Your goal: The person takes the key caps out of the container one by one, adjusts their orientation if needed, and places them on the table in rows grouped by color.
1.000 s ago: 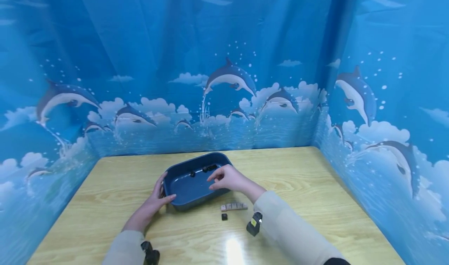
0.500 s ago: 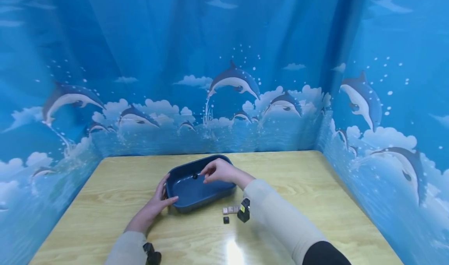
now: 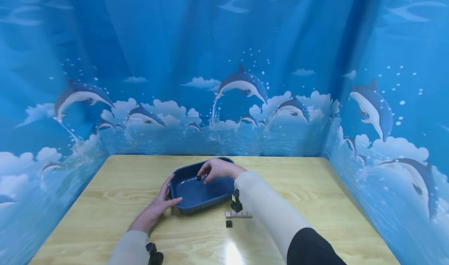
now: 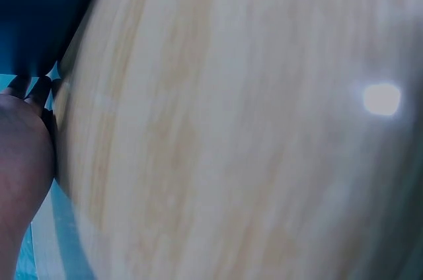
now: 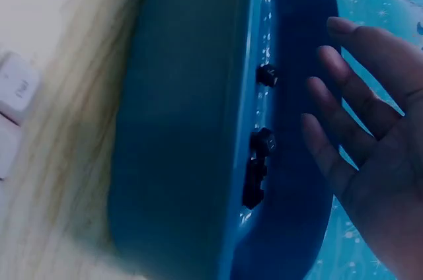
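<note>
A dark blue rectangular basin stands on the table. My left hand grips its left end, thumb at the near rim and fingers along the outer side; the left wrist view shows only part of this hand. Over the basin's inside is my right hand, its fingertips close to a small black keycap. In the right wrist view the fingers are spread and loosely bent, apart from several black keycaps lying along the basin's inner wall. The head view hides most of these keycaps behind the right hand.
A short row of pale keycaps lies on the table in front of the basin, partly behind the right wrist camera. Just nearer sits a single black keycap. A blue dolphin-print curtain encloses the table's back and sides.
My right hand has moved left over the basin, toward the leftmost black keycap inside. My left hand keeps its grip on the basin. The head view has shifted slightly.
</note>
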The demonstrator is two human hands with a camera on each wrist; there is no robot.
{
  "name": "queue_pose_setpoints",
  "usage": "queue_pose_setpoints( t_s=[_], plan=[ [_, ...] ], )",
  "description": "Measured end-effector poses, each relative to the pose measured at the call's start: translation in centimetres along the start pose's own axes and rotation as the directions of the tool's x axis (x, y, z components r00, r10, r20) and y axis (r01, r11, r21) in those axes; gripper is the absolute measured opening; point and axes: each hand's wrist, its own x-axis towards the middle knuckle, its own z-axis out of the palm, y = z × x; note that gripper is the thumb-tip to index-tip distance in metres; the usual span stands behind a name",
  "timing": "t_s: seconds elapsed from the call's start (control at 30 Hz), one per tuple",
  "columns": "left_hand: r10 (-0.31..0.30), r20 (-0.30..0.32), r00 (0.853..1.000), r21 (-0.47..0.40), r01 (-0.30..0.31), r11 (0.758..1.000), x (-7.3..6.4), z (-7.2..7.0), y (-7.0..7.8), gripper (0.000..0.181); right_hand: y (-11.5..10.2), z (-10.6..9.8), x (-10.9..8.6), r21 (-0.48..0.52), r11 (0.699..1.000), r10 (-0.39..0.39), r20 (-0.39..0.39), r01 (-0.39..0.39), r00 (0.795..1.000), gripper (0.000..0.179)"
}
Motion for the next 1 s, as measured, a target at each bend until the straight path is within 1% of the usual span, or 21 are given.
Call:
queue_pose_setpoints(
  t_s=[0.13,0.23,0.43,0.57,0.73,0.87,1.0],
  plan=[
    [-0.023,-0.006,1.0,0.022,0.023,0.999,0.1,0.1,0.1,0.097,0.6,-0.2,0.9,-0.019,1.0,0.02,0.019,-0.02,1.0,0.033],
    [-0.024,-0.011,1.0,0.021,0.024,0.999,0.1,0.2,0.1,0.097,1.3,-0.1,1.5,-0.018,1.0,0.022,0.017,-0.022,1.0,0.034],
    [0.008,-0.025,1.0,-0.006,-0.008,1.0,0.0,0.3,0.1,0.099,2.3,0.2,2.3,-0.019,0.999,0.044,0.033,-0.043,0.998,0.036],
    [0.028,-0.025,0.999,-0.036,-0.029,0.999,-0.1,0.4,-0.1,0.1,2.4,0.5,2.5,-0.024,0.998,0.06,0.038,-0.059,0.997,0.037],
    [0.027,-0.024,0.999,-0.056,-0.029,0.998,-0.2,0.4,-0.4,0.099,2.1,0.7,2.7,-0.053,0.995,0.088,0.061,-0.085,0.994,0.039],
    [0.024,-0.021,0.999,-0.051,-0.025,0.998,-0.2,0.3,-0.3,0.099,1.9,0.8,2.8,-0.101,0.989,0.118,0.094,-0.108,0.989,0.041],
    [0.029,-0.022,0.999,-0.033,-0.03,0.999,-0.1,0.2,-0.2,0.1,1.7,0.9,3.1,-0.097,0.987,0.138,0.133,-0.126,0.981,0.043]
  ],
)
